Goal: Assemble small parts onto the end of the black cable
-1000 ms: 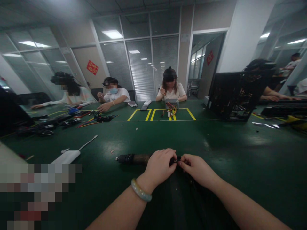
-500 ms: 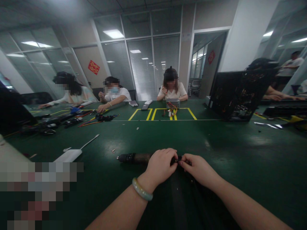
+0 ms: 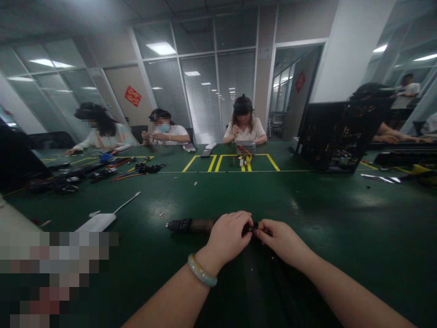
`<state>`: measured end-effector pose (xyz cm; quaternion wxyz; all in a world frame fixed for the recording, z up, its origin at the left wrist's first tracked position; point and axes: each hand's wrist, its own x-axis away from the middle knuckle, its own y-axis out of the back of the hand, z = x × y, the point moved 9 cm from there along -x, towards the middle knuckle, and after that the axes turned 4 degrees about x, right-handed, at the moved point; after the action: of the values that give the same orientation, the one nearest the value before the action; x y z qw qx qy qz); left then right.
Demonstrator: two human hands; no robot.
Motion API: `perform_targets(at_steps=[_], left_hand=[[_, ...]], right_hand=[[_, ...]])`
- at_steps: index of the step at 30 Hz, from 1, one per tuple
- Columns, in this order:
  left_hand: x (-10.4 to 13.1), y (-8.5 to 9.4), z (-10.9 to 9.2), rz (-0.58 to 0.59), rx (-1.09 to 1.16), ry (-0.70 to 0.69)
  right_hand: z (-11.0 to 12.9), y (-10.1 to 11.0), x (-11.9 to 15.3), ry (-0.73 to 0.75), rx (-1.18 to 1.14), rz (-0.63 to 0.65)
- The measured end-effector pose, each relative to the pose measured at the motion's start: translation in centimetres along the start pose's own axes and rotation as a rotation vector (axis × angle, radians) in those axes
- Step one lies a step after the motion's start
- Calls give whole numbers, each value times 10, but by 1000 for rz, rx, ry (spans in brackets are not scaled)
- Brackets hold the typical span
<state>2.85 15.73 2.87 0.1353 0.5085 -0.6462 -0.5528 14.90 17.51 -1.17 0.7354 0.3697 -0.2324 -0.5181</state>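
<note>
A dark electric screwdriver lies on the green tabletop with its chuck pointing left. My left hand, with a pale green bangle at the wrist, is closed over the rear part of the tool. Thumb and fingers of my right hand pinch close to the tool's right end, by a small dark piece with a shiny spot. What exactly sits between those fingertips is too dark and small to make out. A dark cord seems to run down below the right hand.
A white adapter with a cable lies at left. Farther back are cable bundles, a grey box with coloured wires and a black computer case. Several people sit around the table; a blurred patch covers the lower left.
My hands and the screwdriver hold nearly the same position. Across the table, the masked person's outstretched arm has drawn back, bringing both hands together.
</note>
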Motion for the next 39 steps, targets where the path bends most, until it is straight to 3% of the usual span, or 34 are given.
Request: perform_targets(at_steps=[39], left_hand=[[-1,3,-4,25,20,-21]], right_hand=[[1,2,2,-7,-6,4]])
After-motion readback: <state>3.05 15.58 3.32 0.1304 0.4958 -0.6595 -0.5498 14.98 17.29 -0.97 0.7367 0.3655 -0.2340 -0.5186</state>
